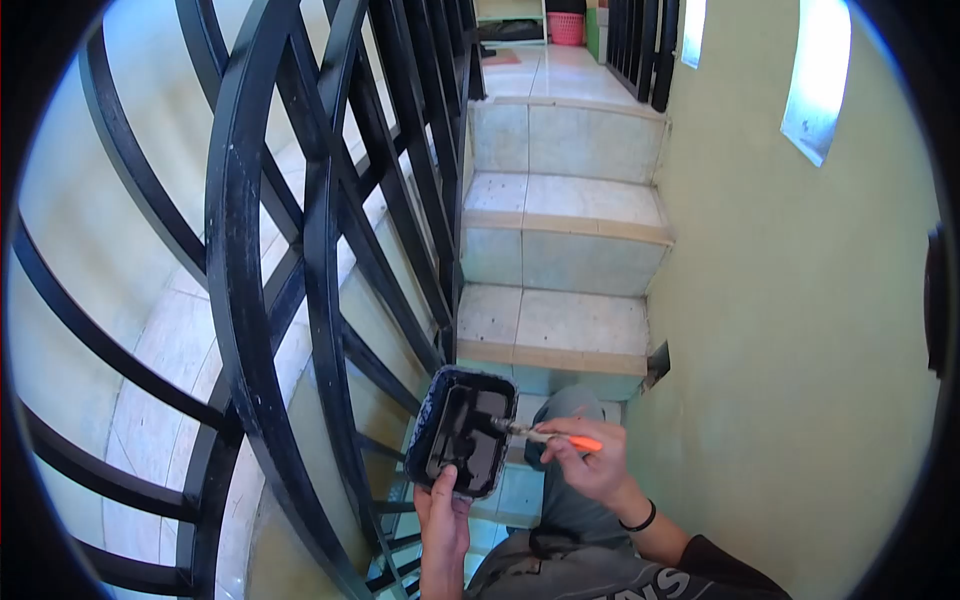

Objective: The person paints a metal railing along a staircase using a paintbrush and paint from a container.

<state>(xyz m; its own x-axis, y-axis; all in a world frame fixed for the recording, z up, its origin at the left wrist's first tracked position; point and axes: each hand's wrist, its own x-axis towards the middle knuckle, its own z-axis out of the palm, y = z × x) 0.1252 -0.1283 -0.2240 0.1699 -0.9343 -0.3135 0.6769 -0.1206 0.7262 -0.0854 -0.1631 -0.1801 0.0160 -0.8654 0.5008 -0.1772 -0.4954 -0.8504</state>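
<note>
My left hand [444, 515] grips the near end of a rectangular tub of black paint [466, 378], thumb over the rim and the other fingers underneath. Dark wet paint covers the inside of the tub. In my right hand [592, 465] is a paintbrush [582, 443] with an orange-tipped handle, pinched between thumb and fingers. Its bristle end is over the right part of the tub, at the paint; whether it dips in or just hovers, I cannot tell. Close by on the left runs the black metal railing [325, 250].
Tiled stairs [560, 320] rise ahead to a landing with a pink basket [566, 29] and a shelf [510, 20]. A pale wall [780, 300] with narrow windows [817, 85] borders the right side. Past the railing, curved lower steps [160, 390] show.
</note>
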